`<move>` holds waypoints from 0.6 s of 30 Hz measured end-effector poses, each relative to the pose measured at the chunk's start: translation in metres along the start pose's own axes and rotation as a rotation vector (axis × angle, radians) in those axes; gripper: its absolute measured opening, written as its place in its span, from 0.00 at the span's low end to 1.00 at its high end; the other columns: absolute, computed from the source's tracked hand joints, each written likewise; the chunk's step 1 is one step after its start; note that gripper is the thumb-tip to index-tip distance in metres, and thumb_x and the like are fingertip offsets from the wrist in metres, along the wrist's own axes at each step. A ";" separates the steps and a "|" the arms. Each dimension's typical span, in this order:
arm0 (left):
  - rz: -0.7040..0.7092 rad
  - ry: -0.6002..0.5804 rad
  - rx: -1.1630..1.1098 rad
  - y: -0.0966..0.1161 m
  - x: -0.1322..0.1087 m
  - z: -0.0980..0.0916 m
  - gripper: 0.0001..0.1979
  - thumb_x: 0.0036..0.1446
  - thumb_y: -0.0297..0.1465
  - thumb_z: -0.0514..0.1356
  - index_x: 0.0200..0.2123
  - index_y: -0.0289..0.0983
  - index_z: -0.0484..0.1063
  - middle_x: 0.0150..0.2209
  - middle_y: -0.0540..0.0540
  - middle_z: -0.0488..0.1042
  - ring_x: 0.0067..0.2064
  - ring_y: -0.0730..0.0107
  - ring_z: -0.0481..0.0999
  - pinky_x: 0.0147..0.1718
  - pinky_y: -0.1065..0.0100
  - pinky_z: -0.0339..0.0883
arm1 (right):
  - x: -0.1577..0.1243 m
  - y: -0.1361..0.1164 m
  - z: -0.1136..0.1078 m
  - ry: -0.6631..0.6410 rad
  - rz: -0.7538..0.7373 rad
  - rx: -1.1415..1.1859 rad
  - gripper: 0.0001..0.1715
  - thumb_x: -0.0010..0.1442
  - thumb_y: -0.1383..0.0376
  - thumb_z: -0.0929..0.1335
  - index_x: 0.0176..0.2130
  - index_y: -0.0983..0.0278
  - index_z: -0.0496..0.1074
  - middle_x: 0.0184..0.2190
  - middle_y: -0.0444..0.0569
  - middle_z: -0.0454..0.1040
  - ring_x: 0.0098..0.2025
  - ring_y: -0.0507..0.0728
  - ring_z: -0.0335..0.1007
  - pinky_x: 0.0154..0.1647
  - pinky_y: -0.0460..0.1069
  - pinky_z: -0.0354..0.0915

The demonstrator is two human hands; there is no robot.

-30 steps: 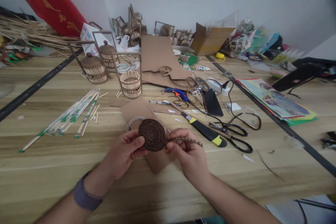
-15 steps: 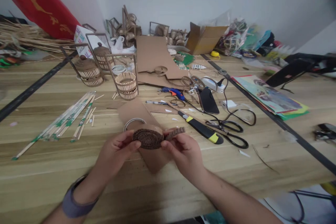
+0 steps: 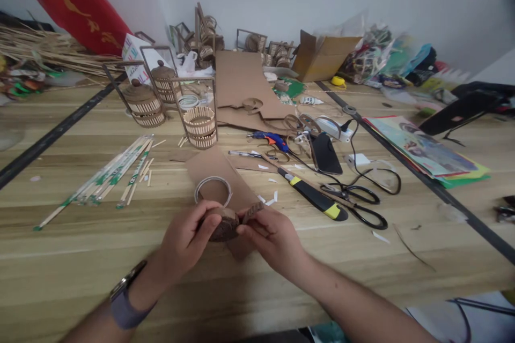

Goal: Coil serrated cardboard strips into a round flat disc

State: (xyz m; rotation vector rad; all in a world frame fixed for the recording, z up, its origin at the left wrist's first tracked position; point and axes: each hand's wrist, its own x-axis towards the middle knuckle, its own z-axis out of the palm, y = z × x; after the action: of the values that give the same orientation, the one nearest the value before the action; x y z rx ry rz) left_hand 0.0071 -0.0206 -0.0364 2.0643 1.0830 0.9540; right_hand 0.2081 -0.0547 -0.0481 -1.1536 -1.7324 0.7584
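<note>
Between my hands is a tightly wound coil of brown corrugated cardboard strip (image 3: 225, 228). My left hand (image 3: 189, 241) is closed round its left side, thumb on the top edge. My right hand (image 3: 273, 236) pinches the loose end of the strip (image 3: 253, 212) at the coil's right side. Just beyond lies a roll of tape (image 3: 213, 191), on a flat piece of cardboard (image 3: 209, 163) that runs under my hands. A small stick bucket (image 3: 201, 127) with a tall frame handle stands farther back.
Left lie several packs of wooden sticks (image 3: 104, 171). To the right are a yellow-black utility knife (image 3: 314, 195), scissors (image 3: 354, 198), a blue glue gun (image 3: 269, 140) with its cord, and a phone (image 3: 325, 153). Lidded buckets (image 3: 144, 104) and a cardboard box (image 3: 325, 59) stand behind.
The coil has turned from showing its spiral face to a more edge-on tilt, slightly lower. My left hand now covers more of it. The tape roll has come into fuller view.
</note>
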 end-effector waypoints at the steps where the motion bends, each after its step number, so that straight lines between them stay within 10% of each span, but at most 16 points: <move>1: 0.029 0.005 0.039 0.000 0.000 0.000 0.13 0.67 0.38 0.52 0.38 0.39 0.74 0.29 0.50 0.80 0.29 0.69 0.79 0.29 0.73 0.68 | 0.000 0.001 0.000 -0.015 -0.008 -0.003 0.18 0.68 0.54 0.66 0.33 0.62 0.74 0.30 0.48 0.77 0.32 0.54 0.73 0.33 0.47 0.66; 18: 0.344 0.016 0.280 0.006 0.000 0.002 0.19 0.72 0.40 0.45 0.37 0.37 0.71 0.28 0.48 0.81 0.28 0.70 0.80 0.28 0.73 0.69 | 0.001 -0.001 -0.002 -0.081 -0.162 -0.017 0.25 0.71 0.51 0.60 0.27 0.61 0.63 0.26 0.44 0.64 0.28 0.52 0.62 0.28 0.45 0.59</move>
State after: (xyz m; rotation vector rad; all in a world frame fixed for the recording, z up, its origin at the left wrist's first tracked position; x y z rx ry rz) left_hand 0.0113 -0.0238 -0.0322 2.5355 0.9279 1.0296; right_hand 0.2093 -0.0543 -0.0457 -0.9919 -1.8777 0.7005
